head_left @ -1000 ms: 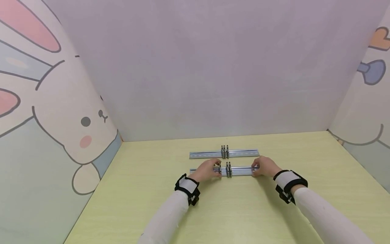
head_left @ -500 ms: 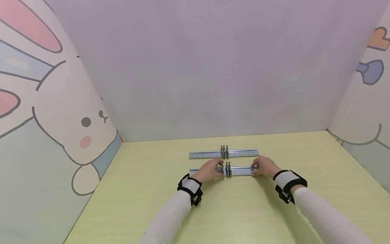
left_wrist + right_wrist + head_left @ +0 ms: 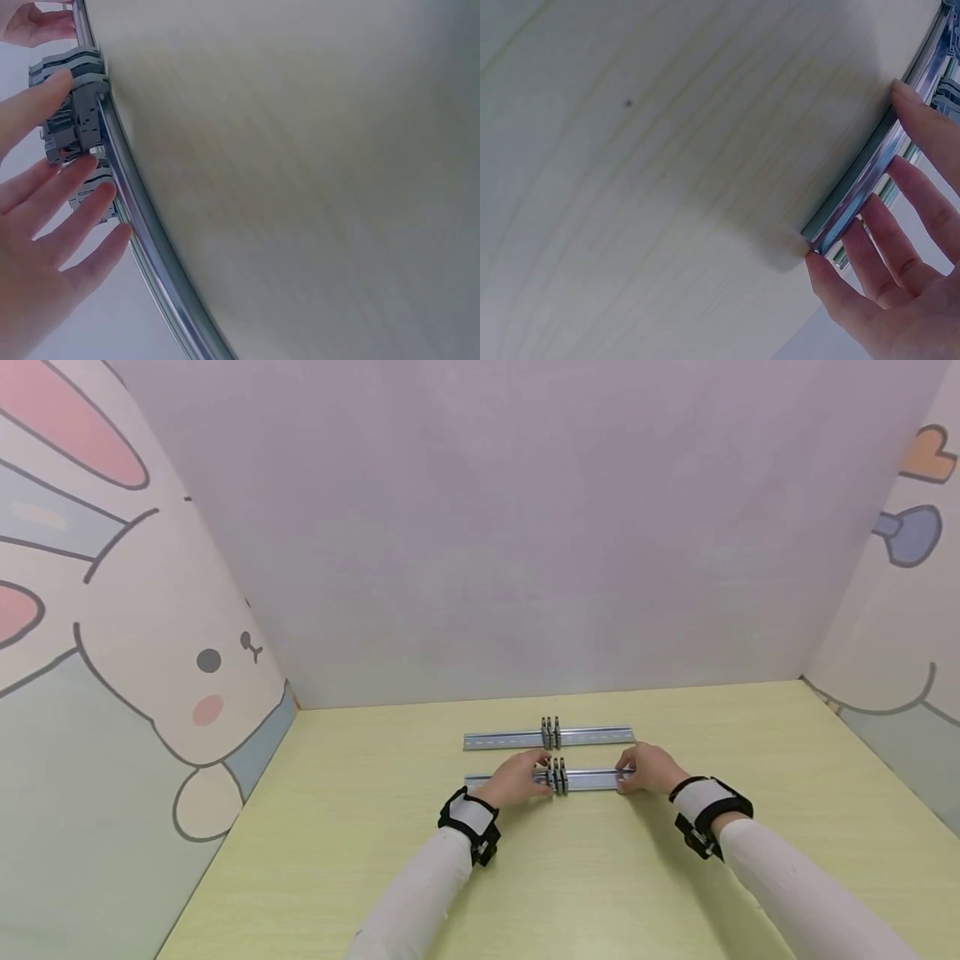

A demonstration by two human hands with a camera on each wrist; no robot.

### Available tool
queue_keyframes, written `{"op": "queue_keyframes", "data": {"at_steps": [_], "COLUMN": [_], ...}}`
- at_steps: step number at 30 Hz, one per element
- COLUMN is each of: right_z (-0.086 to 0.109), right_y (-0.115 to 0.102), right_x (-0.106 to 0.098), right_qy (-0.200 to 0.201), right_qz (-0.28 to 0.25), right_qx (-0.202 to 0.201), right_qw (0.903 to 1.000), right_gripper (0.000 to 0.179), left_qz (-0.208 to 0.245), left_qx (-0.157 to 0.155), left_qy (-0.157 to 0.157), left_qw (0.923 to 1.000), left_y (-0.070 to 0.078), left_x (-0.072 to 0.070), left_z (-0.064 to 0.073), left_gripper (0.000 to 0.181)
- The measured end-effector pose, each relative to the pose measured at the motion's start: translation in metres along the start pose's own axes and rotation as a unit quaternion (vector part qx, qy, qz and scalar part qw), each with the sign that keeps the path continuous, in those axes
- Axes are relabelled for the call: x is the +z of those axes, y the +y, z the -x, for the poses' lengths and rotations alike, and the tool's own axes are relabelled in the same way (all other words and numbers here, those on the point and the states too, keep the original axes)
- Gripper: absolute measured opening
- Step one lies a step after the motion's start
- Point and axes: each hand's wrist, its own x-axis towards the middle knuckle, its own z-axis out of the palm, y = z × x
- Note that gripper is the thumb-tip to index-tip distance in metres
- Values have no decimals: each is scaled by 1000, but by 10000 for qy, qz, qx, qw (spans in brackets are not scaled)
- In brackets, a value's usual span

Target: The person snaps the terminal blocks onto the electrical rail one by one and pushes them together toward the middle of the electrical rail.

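Note:
A silver DIN rail (image 3: 592,780) lies across the table nearer to me, with several grey terminal blocks (image 3: 562,776) standing on its middle. My left hand (image 3: 516,779) pinches the leftmost terminal block (image 3: 91,97) between thumb and fingers, right up against its neighbours. Over the right end of the same rail, my right hand (image 3: 649,768) grips the long edges. In the right wrist view its thumb and fingers (image 3: 874,217) lie along the rail (image 3: 866,176). The left part of the rail is partly hidden behind my left hand.
Parallel and farther back lies a second DIN rail (image 3: 502,741), with several terminal blocks (image 3: 551,733) at its middle. The yellowish wooden table (image 3: 570,877) ends at a pale back wall (image 3: 525,568). A printed rabbit panel (image 3: 150,635) stands at the left.
My left hand has slid right along the rail with the leftmost terminal block, closing the gap to the other blocks. The right hand has kept its hold on the rail's end.

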Motion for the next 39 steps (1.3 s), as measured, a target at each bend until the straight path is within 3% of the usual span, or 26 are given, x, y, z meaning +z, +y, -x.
{"op": "queue_keyframes", "data": {"at_steps": [14, 22, 39], "right_z": [-3, -3, 3], "right_y": [4, 4, -1], "right_x": [0, 0, -4], "right_qy": [-12, -45, -85], "right_qz": [59, 11, -29], "right_qx": [-37, 49, 18], "right_qw": [10000, 10000, 10000], "right_gripper": [26, 25, 25], "left_qz": [123, -328, -1116], "left_qx": [-149, -98, 36], "left_qy": [-88, 23, 223], "left_qw": [9998, 9994, 9935], "left_y": [3, -3, -32], "left_x": [-1, -6, -19], "left_z": [4, 12, 31], "left_gripper": [68, 63, 43]}}
